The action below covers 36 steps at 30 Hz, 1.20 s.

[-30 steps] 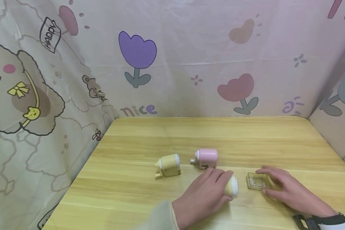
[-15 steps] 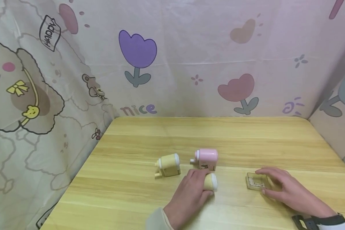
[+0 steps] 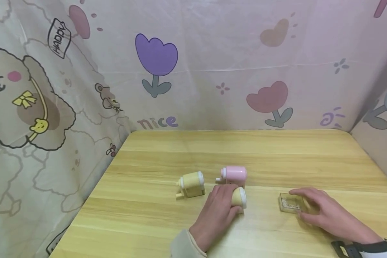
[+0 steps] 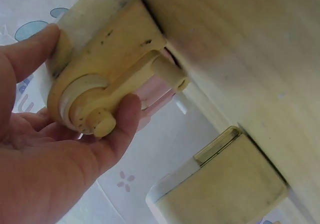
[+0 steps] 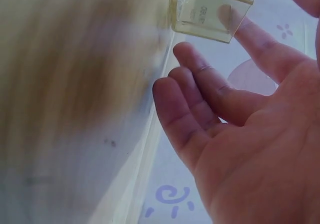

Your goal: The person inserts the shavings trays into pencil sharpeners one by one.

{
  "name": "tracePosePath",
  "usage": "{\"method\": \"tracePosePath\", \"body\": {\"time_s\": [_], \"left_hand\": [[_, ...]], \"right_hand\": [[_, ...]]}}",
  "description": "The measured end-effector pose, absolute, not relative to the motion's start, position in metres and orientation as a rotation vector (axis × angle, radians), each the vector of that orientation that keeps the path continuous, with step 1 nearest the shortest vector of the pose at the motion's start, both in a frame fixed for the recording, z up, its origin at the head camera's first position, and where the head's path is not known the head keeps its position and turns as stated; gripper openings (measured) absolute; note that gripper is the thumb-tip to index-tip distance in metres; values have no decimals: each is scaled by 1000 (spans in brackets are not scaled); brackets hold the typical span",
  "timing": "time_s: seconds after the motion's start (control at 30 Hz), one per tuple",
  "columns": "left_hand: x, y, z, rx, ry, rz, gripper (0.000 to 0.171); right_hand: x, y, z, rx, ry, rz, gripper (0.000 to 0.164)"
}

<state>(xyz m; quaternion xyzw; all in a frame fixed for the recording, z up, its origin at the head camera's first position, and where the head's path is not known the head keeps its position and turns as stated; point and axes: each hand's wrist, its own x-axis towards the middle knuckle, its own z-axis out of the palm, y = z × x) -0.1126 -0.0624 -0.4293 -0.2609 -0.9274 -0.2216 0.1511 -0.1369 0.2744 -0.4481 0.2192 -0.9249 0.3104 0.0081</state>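
Observation:
My left hand [image 3: 213, 213] grips a yellow crank pencil sharpener [image 3: 237, 199] close to the table, in front of a pink sharpener. In the left wrist view, the thumb and fingers hold its body from both sides, beside the crank handle [image 4: 132, 74]. To the right, my right hand [image 3: 324, 215] holds a small see-through yellowish shavings drawer [image 3: 290, 203] at its right end, between thumb and index finger. The right wrist view shows the index fingertip behind the clear wall and the other fingers loosely bent below.
A second yellow sharpener [image 3: 191, 184] stands left of my left hand, its crank pointing left. The pink sharpener [image 3: 234, 173] stands just behind that hand, partly covered by it. The wooden table [image 3: 148, 218] ends at a printed cloth backdrop [image 3: 206, 53].
The left hand has moved left with the yellow sharpener, away from the drawer, then slightly back toward the pink one. The right hand and drawer have stayed in place.

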Motion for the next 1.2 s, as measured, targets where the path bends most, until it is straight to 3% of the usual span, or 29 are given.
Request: {"method": "tracePosePath", "body": {"time_s": [0.13,0.47,0.73,1.2], "left_hand": [[-111,-61,-434,-760,-2659,-607,55],[-109,-64,-437,-747,-2699,-666,70],[-113,-63,-435,-702,-2682,-729,62],[-116,-60,-432,-611,-2757,-734,64]], "right_hand": [[-136,274,-450,686,-2875,909,67],[-138,273,-455,713,-2843,932,66],[-139,270,-451,724,-2859,990,62],[-137,246,-445,832,-2790,1130,53]]}}
